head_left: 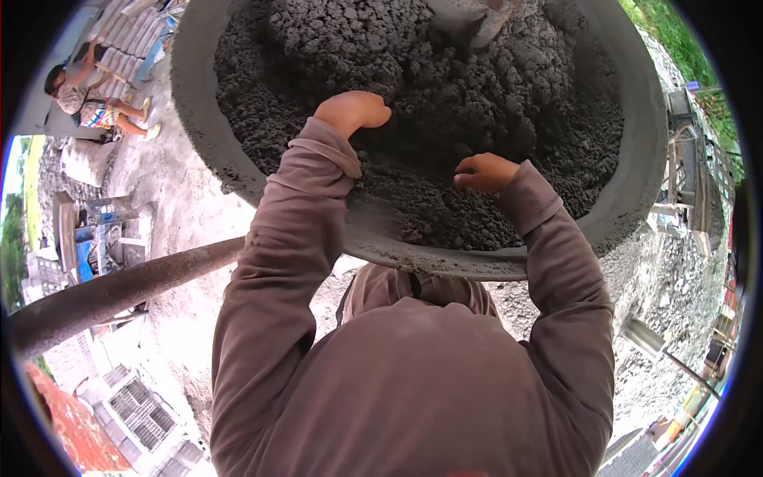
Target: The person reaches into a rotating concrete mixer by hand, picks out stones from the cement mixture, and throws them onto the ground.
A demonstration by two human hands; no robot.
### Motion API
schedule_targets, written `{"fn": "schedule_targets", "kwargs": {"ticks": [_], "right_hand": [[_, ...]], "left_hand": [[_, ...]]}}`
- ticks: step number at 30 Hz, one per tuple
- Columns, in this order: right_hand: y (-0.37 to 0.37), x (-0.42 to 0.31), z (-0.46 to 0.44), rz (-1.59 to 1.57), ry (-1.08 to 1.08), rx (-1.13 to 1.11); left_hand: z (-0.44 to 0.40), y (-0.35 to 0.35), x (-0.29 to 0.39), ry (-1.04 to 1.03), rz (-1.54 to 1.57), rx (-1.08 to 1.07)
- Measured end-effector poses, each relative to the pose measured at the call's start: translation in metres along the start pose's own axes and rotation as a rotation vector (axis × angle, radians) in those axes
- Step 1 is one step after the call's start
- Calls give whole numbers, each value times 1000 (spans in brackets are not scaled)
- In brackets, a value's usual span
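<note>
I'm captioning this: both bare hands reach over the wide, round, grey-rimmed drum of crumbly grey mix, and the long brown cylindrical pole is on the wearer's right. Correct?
Not quite: the head view shows the long brown cylindrical pole on the wearer's left. The rest stands: the bare left hand and bare right hand reach over the wide, round, grey-rimmed drum of crumbly grey mix.

Bright daylight all round, and the ground at left is pretty much blown out to white. The grey mix up top is left way darker. Everything's bent fisheye-style near the black-ringed edges, with bluish fringing.
</note>
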State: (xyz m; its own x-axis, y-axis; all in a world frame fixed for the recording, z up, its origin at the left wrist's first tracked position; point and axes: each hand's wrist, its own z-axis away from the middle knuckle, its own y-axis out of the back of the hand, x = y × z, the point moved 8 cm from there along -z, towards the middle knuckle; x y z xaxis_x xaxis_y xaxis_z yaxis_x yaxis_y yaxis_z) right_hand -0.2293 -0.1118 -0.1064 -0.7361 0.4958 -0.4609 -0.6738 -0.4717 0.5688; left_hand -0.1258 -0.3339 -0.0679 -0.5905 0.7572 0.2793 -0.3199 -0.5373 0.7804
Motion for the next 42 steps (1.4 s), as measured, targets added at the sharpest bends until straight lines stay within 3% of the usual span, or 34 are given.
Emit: {"fn": "schedule_targets", "kwargs": {"ticks": [7,14,16,18,20,22,23,25,26,28,31,34,35,38,40,42], "right_hand": [[28,15,10,0,-70,145],[56,24,5,61,-3,339],[75,13,14,31,102,510],[83,9,25,72,48,590],[88,9,29,109,-3,668],[93,25,27,112,-25,735],[89,29,28,114,-14,739],[86,17,43,33,211,884],[88,12,46,34,220,883],[90,19,45,-2,20,728],[91,16,55,-222,152,818],[91,-3,70,-100,126,836],[94,-18,79,-118,249,881],[106,-39,109,-156,134,865],[101,-41,121,-326,132,890],[92,-20,118,-390,197,907]], "left_hand": [[0,7,-10,94,-24,2],[8,14,-8,151,-38,10],[13,19,-7,163,13,24],[20,17,-8,199,101,-48],[13,13,-11,187,94,-26],[3,18,-7,85,-8,141],[2,17,-7,92,-20,133],[4,21,-3,83,-15,135],[7,21,1,66,-6,129],[11,22,5,83,8,125],[10,19,9,60,-6,141],[4,21,14,-6,-38,276],[6,27,19,-29,-5,315],[6,28,27,-66,95,255],[12,33,33,-77,-125,374],[25,37,34,-91,-111,402]]}}
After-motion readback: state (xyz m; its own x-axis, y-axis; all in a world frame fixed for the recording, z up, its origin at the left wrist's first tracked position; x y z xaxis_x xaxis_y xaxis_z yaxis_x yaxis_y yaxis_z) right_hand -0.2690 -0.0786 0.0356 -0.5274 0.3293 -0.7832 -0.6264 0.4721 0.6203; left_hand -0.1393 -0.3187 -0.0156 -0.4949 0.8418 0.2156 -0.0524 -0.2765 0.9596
